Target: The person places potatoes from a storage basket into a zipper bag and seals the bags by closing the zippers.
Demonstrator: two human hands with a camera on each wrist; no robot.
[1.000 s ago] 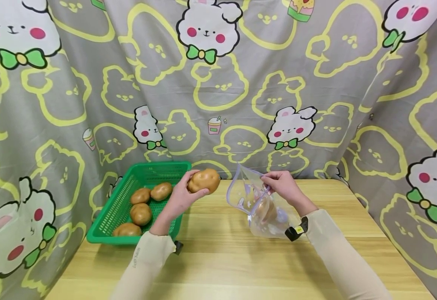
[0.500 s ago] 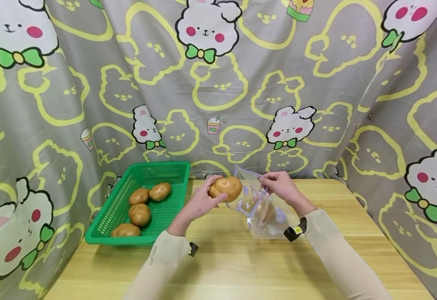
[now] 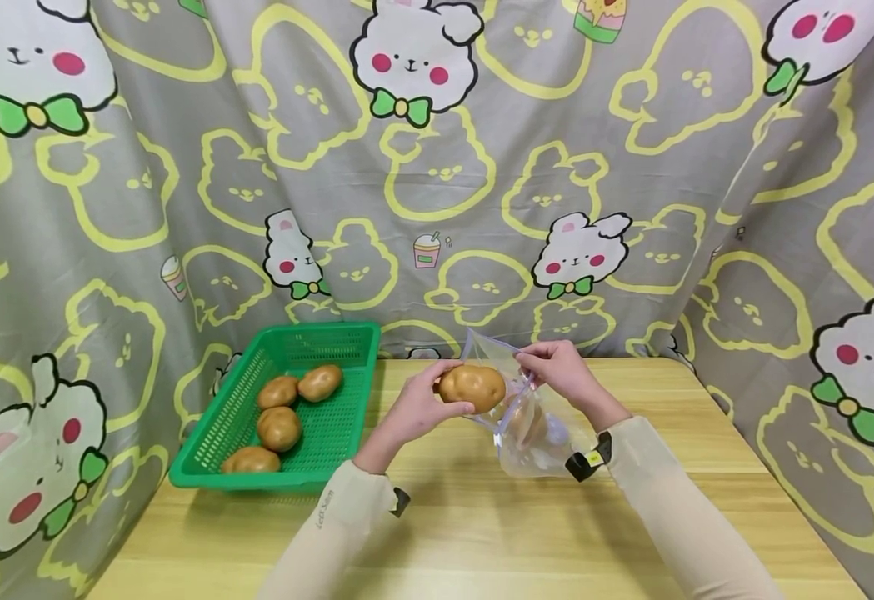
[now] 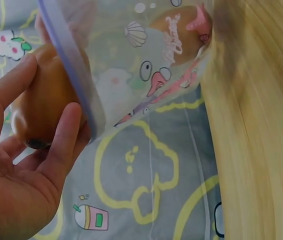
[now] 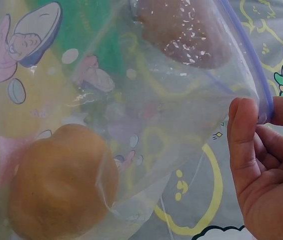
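Note:
A smooth brown potato (image 3: 472,388) is gripped in my left hand (image 3: 419,408), at the mouth of a clear printed zip bag (image 3: 537,454). In the left wrist view the bag's purple edge crosses the front of that potato (image 4: 46,95), with thumb and fingers around its near end. My right hand (image 3: 562,369) pinches the bag's rim between thumb and fingers and holds the mouth apart. Inside the bag, another potato (image 5: 64,182) shows through the plastic in the right wrist view.
On the left of the wooden table (image 3: 466,533) stands a green plastic basket (image 3: 212,481) with several potatoes (image 3: 280,428) in it. A patterned grey curtain (image 3: 437,200) hangs behind and along the sides.
My left hand has carried the potato rightward from beside the basket to the bag's mouth. The right hand has stayed nearly still at the rim.

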